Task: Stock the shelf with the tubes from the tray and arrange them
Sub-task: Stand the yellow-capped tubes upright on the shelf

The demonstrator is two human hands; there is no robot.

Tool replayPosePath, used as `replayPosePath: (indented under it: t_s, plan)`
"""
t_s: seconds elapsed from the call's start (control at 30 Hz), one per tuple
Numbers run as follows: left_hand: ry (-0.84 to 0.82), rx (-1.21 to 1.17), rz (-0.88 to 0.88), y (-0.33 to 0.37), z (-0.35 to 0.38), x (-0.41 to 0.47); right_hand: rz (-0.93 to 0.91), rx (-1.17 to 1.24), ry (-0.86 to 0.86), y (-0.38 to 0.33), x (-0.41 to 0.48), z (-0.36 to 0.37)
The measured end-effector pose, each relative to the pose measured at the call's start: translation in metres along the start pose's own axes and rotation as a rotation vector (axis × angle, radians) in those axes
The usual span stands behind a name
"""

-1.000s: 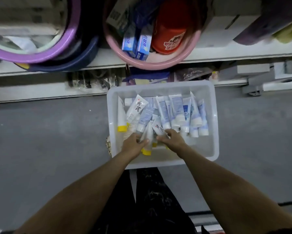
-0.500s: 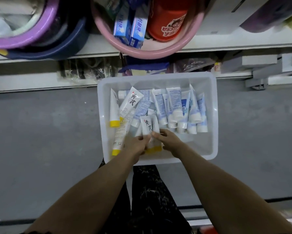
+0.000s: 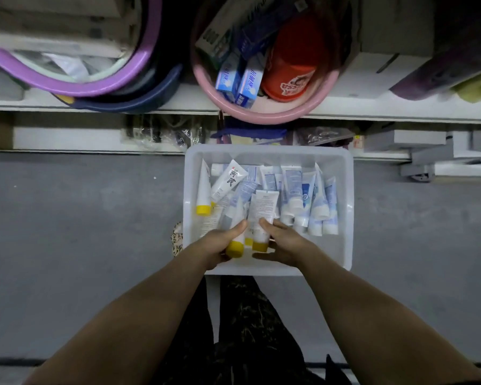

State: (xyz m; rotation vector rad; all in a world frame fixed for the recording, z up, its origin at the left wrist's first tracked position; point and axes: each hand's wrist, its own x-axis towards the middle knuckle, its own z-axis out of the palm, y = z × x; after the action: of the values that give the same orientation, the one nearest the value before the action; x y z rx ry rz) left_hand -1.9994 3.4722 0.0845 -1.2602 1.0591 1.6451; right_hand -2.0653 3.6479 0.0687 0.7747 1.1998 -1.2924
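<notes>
Head view, looking down. A clear tray [image 3: 350, 207] rests on the grey floor [image 3: 67, 218], just in front of a low white shelf [image 3: 386, 108]. The left grip [image 3: 220, 245] is curled round a yellow-capped tube [image 3: 235, 247] near its cap. The right grip [image 3: 285, 244] pinches a second yellow-capped tube [image 3: 263, 207] between thumb and fingers. Both tubes are side by side over the near part of the tray and have not been lifted clear of it. Many more lie inside: other yellow-capped tubes [image 3: 203, 190] at the left and a row of blue-and-white tubes [image 3: 317, 207] at the right. The shelf above carries a pink basin [image 3: 261, 116] with boxes [image 3: 247, 88] and a red cup [image 3: 292, 73], and a purple basin [image 3: 94, 88]. No loose tubes are visible on the shelf. Judged from this, stocking has barely begun: nearly the whole tray remains to be moved and arranged.
</notes>
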Motion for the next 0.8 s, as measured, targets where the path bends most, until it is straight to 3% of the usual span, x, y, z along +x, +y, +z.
replayPosePath:
  t_s: [0.17, 0.43, 0.6, 0.8]
  plan:
    - [0.045, -0.182, 0.172, 0.018, -0.016, -0.047, -0.051, 0.049, -0.004, -0.027, -0.029, 0.035]
    - [0.121, -0.130, 0.398, 0.054, -0.073, -0.131, -0.276, 0.008, -0.091, -0.041, -0.079, 0.128]
    - [0.114, -0.284, 0.537, 0.050, -0.151, -0.193, -0.417, -0.049, -0.127, -0.027, -0.107, 0.226]
    - [0.057, -0.274, 0.831, 0.027, -0.274, -0.290, -0.576, -0.145, -0.261, 0.001, -0.139, 0.377]
